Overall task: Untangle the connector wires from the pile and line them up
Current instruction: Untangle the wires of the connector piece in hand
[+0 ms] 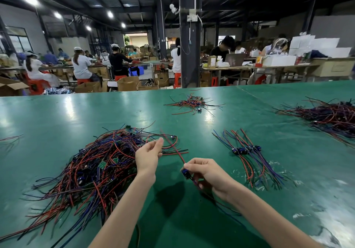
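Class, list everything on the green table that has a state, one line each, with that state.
Big pile, tangled, left of the hands.
Held wire, lifted, pulled straight between both hands.
Left hand, pinches held wire.
Right hand, grips held wire at its blue connector.
Lined-up row, straight, side by side.
Far pile, tangled.
Right pile, heaped.

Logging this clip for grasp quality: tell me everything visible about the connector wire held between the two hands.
The held connector wire has a small, plastic-looking blue connector, pinched by the right hand above the green table. Its thin red lead runs straight up and left past the fingertips of the left hand; blur hides whether they pinch it. Dark leads trail from the connector under the right hand, toward the person.
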